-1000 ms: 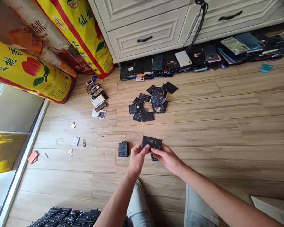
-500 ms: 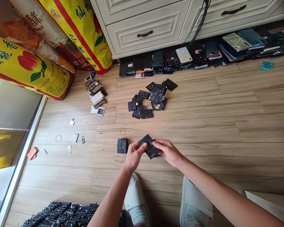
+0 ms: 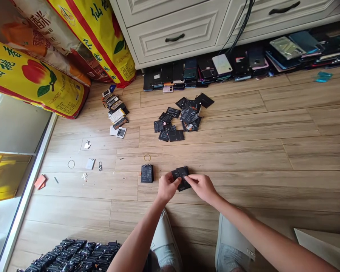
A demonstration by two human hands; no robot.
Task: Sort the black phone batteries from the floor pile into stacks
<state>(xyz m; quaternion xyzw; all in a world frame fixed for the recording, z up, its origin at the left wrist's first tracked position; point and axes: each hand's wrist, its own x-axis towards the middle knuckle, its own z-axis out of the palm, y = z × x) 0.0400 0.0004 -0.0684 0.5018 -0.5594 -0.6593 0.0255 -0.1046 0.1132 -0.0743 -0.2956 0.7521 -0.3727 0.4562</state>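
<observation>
Right now the left hand (image 3: 167, 187) has its grip pinching dark flat batteries (image 3: 183, 172) above the floor (image 3: 243, 158); the right hand (image 3: 201, 186) has its grip pinching their right side. Fingers underneath? Hidden, and the print's too small. The left forearm (image 3: 138, 230) covers part of a black pile (image 3: 70, 257), itself cut off below.

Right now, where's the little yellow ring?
In the head view, the yellow ring lies left of centre, just beyond the black battery on the floor beside the left hand.
</observation>
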